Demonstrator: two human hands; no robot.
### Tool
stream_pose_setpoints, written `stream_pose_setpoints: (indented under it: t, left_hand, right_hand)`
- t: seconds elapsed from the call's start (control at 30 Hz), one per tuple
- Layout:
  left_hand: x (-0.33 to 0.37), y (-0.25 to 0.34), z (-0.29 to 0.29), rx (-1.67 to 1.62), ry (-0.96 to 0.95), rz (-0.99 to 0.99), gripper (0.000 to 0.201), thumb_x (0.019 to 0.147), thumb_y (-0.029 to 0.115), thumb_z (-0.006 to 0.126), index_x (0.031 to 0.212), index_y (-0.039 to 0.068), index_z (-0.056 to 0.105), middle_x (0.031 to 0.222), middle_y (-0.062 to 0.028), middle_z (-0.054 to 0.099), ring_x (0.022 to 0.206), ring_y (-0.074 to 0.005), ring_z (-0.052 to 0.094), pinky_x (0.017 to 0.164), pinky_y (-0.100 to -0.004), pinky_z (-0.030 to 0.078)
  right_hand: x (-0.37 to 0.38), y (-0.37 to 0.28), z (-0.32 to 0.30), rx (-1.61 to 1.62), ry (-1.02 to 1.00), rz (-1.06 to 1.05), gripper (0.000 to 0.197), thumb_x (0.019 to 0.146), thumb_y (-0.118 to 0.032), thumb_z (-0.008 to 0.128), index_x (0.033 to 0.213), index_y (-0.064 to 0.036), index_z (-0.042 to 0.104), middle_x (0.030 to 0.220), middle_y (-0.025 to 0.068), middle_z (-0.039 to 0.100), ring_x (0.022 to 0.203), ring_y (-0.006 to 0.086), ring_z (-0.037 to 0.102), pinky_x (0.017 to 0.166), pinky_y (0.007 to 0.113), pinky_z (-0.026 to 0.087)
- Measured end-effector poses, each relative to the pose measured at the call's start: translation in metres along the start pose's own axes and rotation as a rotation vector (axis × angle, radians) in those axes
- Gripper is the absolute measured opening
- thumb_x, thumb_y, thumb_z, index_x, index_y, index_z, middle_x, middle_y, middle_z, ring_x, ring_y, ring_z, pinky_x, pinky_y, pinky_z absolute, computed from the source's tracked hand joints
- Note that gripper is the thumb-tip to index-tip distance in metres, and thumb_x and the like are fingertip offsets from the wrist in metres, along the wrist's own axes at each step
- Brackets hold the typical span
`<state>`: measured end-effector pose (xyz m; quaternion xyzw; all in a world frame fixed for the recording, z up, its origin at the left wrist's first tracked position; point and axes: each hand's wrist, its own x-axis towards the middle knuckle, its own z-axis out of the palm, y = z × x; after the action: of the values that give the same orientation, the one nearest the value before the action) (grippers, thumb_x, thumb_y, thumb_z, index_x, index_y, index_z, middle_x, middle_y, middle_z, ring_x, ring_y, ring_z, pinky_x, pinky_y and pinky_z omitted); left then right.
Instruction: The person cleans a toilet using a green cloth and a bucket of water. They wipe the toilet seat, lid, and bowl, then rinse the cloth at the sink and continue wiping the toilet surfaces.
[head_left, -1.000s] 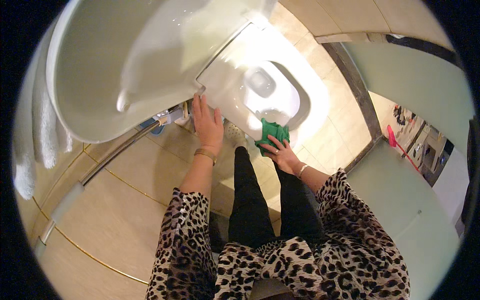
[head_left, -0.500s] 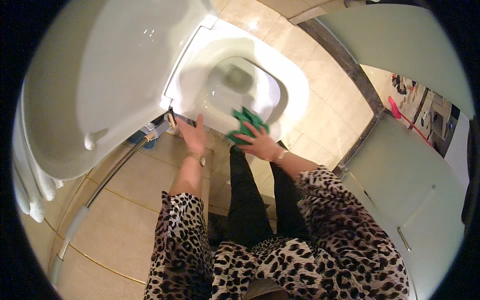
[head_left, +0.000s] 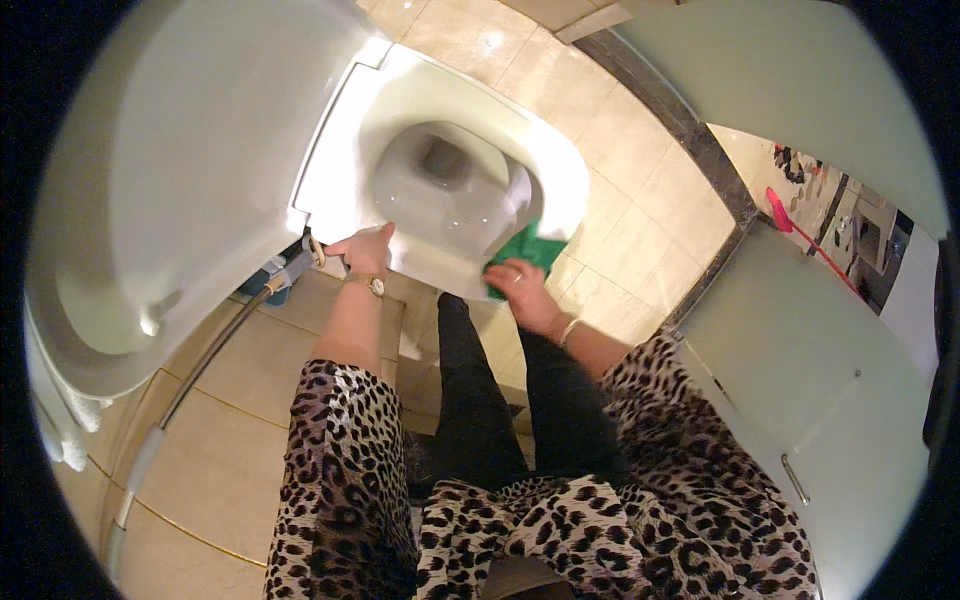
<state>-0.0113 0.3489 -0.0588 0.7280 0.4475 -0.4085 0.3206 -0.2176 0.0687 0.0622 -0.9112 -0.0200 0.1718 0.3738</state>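
Note:
A white toilet bowl [head_left: 340, 170] stands in front of me, its large white lid [head_left: 200, 140] raised on the left. My right hand [head_left: 528, 300] has its fingers closed on a green cloth [head_left: 533, 250], which lies pressed over the near right part of the rim. My left hand [head_left: 362, 252] rests against the near left edge of the rim, thumb and fingers apart, with nothing in it. Water [head_left: 440, 160] shows at the bottom of the bowl.
A metal pipe [head_left: 215, 365] and a small blue object [head_left: 268, 290] are at the left near the wall. White towels [head_left: 70, 420] hang at far left. On the right are a frosted glass door [head_left: 790, 400] and a red-handled tool [head_left: 820, 252] beyond it. Beige floor tiles [head_left: 600, 220] surround the toilet.
My right hand has slid the cloth along the rim toward the right, away from the inner near edge. My left hand has come down against the rim. The view has shifted slightly.

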Motion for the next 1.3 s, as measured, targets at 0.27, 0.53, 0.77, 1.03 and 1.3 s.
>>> stream_pose_setpoints:
  t: [0.27, 0.53, 0.77, 1.03, 1.3]
  left_hand:
    - [-0.049, 0.026, -0.001, 0.155, -0.113, 0.141, 0.068, 0.077, 0.034, 0.081, 0.123, -0.006, 0.051, 0.116, -0.0197, 0.059, 0.104, -0.0354, 0.057, 0.077, -0.0515, 0.056]
    - [-0.045, 0.016, -0.008, 0.126, -0.262, 0.206, 0.055, 0.083, 0.033, 0.076, 0.123, 0.0, 0.056, 0.123, -0.0142, 0.057, 0.107, -0.0358, 0.055, 0.078, -0.0535, 0.054]
    - [-0.052, 0.007, 0.006, -0.191, -0.196, 0.099, 0.052, 0.09, 0.032, 0.068, 0.125, -0.004, 0.055, 0.126, -0.0154, 0.057, 0.104, -0.0361, 0.058, 0.081, -0.0512, 0.051]
    - [-0.049, -0.005, 0.01, -0.141, -0.053, 0.144, 0.069, 0.084, 0.027, 0.075, 0.125, -0.001, 0.027, 0.115, -0.0155, 0.06, 0.102, -0.0323, 0.058, 0.075, -0.052, 0.052]
    - [-0.062, 0.006, 0.013, -0.1, -0.172, 0.335, 0.047, 0.083, 0.027, 0.075, 0.114, -0.004, 0.06, 0.104, -0.0147, 0.065, 0.093, -0.0327, 0.063, 0.07, -0.0511, 0.054]
  right_hand:
    - [0.052, 0.104, -0.086, -0.394, 0.046, -0.395, 0.018, 0.079, -0.015, 0.062, 0.096, -0.0135, 0.068, 0.129, 0.006, 0.058, 0.127, 0.0234, 0.048, 0.087, 0.044, 0.045]
    - [0.177, 0.087, -0.17, -0.19, 0.368, -0.216, 0.057, 0.081, -0.011, 0.06, 0.136, -0.0084, 0.047, 0.142, 0.0199, 0.041, 0.131, 0.0364, 0.04, 0.109, 0.047, 0.034]
    - [0.063, 0.088, -0.12, -0.376, 0.326, 0.045, 0.069, 0.079, -0.021, 0.071, 0.138, 0.002, 0.042, 0.146, 0.0233, 0.032, 0.134, 0.0477, 0.029, 0.111, 0.052, 0.03]
    - [0.215, 0.021, -0.1, -0.381, 0.474, 0.038, 0.07, 0.083, -0.024, 0.067, 0.144, -0.0101, 0.038, 0.148, 0.0135, 0.032, 0.137, 0.0426, 0.024, 0.107, 0.059, 0.023]
    - [0.284, -0.069, -0.039, -0.179, 0.279, -0.706, 0.052, 0.082, -0.029, 0.062, 0.132, -0.018, 0.053, 0.145, 0.0009, 0.044, 0.139, 0.0328, 0.031, 0.11, 0.053, 0.03]
